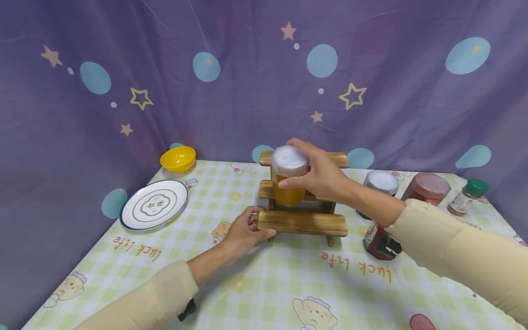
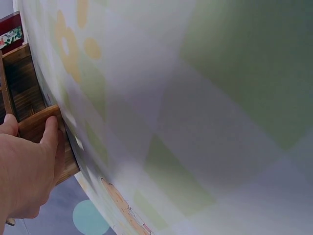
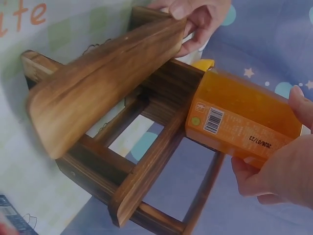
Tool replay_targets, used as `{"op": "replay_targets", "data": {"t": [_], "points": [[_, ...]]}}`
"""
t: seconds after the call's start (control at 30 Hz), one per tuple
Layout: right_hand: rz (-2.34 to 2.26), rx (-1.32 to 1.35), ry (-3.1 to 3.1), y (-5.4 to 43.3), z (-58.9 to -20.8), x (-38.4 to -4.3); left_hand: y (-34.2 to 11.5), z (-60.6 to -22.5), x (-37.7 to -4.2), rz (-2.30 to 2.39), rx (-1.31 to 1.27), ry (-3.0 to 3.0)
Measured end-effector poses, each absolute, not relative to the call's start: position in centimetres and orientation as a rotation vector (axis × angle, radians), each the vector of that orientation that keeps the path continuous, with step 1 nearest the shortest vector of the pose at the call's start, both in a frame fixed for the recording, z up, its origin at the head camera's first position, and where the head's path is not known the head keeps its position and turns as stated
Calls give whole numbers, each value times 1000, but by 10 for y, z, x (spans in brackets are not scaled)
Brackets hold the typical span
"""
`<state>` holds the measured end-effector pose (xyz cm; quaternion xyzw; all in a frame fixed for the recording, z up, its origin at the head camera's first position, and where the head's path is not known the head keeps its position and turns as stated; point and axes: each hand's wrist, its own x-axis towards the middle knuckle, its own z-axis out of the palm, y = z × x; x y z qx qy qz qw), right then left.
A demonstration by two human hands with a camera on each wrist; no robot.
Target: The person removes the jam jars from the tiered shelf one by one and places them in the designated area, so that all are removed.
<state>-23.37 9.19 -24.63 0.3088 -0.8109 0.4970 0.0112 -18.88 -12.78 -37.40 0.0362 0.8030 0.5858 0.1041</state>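
Observation:
My right hand (image 1: pixel 319 176) grips a jar of orange contents (image 1: pixel 288 195) with a white lid, thumb and fingers around its upper part. The jar is upright over the left half of a three-step wooden rack (image 1: pixel 303 223), overlapping the middle step in the head view. A barcode label (image 3: pixel 213 120) and a printed date show on its side in the right wrist view. With thumb and fingers, my left hand (image 1: pixel 245 229) holds the left end of the rack's lowest step. In the left wrist view, that hand (image 2: pixel 29 169) pinches the board's end (image 2: pixel 41 122).
Right of the rack stand a white-lidded jar (image 1: pixel 381 182), a red jar (image 1: pixel 426 188), a green-capped bottle (image 1: pixel 467 198) and a dark red jar (image 1: pixel 376 240), partly behind my right forearm. At left are a white plate (image 1: pixel 173 197) and a yellow bowl (image 1: pixel 178 159). A purple curtain (image 1: pixel 247 114) hangs behind.

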Motion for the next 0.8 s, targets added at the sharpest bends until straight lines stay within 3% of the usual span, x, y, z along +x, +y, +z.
{"op": "replay_targets", "data": {"t": [0.8], "points": [[1230, 472, -2618, 192, -228, -184, -128, -377, -188, 1751, 117, 2364]]}}
